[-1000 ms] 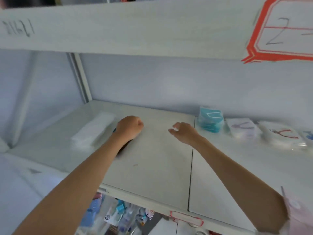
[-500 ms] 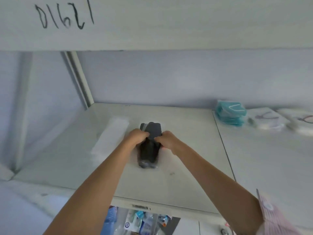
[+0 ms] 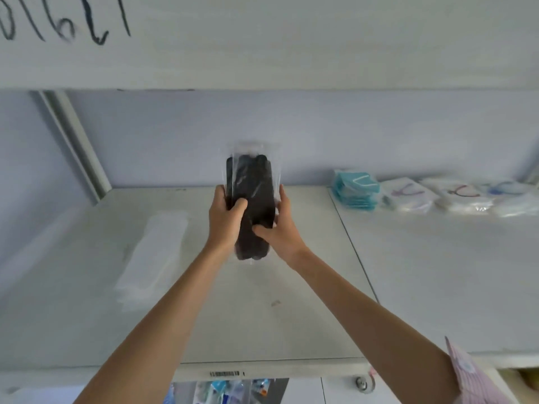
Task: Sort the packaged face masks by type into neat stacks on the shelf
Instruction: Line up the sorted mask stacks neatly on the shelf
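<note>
A pack of black face masks [image 3: 251, 196] in clear plastic is lifted upright above the white shelf [image 3: 291, 301]. My left hand [image 3: 224, 220] grips its left side with the thumb across the front. My right hand [image 3: 280, 225] holds the right side and lower part. A stack of white mask packs [image 3: 154, 252] lies on the shelf to the left. At the back right sit a stack of blue mask packs [image 3: 354, 189] and several white packs with coloured straps [image 3: 408, 196].
The upper shelf board [image 3: 262, 39] with handwritten digits hangs close overhead. A metal upright [image 3: 78, 147] stands at the back left. More packaged goods [image 3: 227, 392] show below the shelf's front edge.
Both hands closed on the black pack that lay on the shelf and raised it upright off the surface. The view has shifted left.
</note>
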